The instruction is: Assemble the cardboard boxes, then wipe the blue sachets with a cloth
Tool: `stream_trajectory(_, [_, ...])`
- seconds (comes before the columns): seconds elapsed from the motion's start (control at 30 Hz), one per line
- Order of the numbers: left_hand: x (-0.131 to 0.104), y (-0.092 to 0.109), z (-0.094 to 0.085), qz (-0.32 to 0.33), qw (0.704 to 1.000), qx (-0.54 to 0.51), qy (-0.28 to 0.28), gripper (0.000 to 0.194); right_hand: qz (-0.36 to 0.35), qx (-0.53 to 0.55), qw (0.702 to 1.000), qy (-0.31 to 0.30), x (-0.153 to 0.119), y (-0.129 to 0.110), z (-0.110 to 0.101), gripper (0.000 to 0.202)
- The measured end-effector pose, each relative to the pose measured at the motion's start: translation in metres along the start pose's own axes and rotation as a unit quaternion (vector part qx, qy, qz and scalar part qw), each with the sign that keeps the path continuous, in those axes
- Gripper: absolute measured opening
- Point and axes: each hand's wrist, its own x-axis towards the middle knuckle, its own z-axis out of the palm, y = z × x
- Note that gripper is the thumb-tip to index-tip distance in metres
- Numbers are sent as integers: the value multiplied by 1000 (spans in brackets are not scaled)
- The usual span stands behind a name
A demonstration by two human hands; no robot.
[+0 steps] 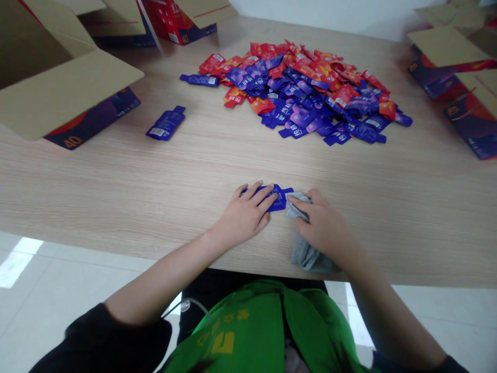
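A blue sachet (278, 199) lies flat on the table near its front edge, its narrow neck pointing right. My left hand (248, 210) rests on it with fingers stretched out, covering its left part. In my right hand (320, 220) is a bunched grey cloth (310, 256), pinched between thumb and fingers. One end of the cloth touches the sachet's neck; the rest hangs down toward the table edge. Beyond my hands, a large pile of blue sachets (295, 111) and red sachets (324, 67) is heaped together.
A single blue sachet (166, 123) lies left of the pile, near a large open carton (93, 116). Further open boxes stand at the back left, including a red box (166, 20). More cartons (476, 114) stand at the right edge. A white wall (330, 18) closes off the back.
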Motion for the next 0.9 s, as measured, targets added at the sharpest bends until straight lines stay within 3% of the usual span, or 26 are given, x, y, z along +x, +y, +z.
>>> stream_trajectory(0.23, [1,-1,-2,-8,1000,-7,-4,48,2,6,998,55,0,6,-4,51])
stream_trajectory(0.43, [3,10,-1,-33,999,2,-2,47,-33,57,996,56,4,0,11,53])
stream_trajectory(0.57, [5,23,-18,-142,989,29,-13,52,-7,102,992,77,9,13,14,54])
stream_trajectory(0.67, [7,16,-40,-236,970,19,-53,56,-9,159,983,89,6,21,9,55])
stream_trajectory(0.7, [8,9,-46,-234,970,4,-66,56,-15,174,981,87,4,23,6,55])
stream_trajectory(0.77, [8,-11,-52,-168,983,-17,-68,49,-24,191,978,83,1,24,3,54])
stream_trajectory(0.83, [6,-31,-49,-68,997,-17,-44,37,-28,199,976,81,-1,23,0,53])
stream_trajectory(0.9, [3,-45,-40,2,999,-3,-41,38,-26,205,975,84,-1,21,0,53])
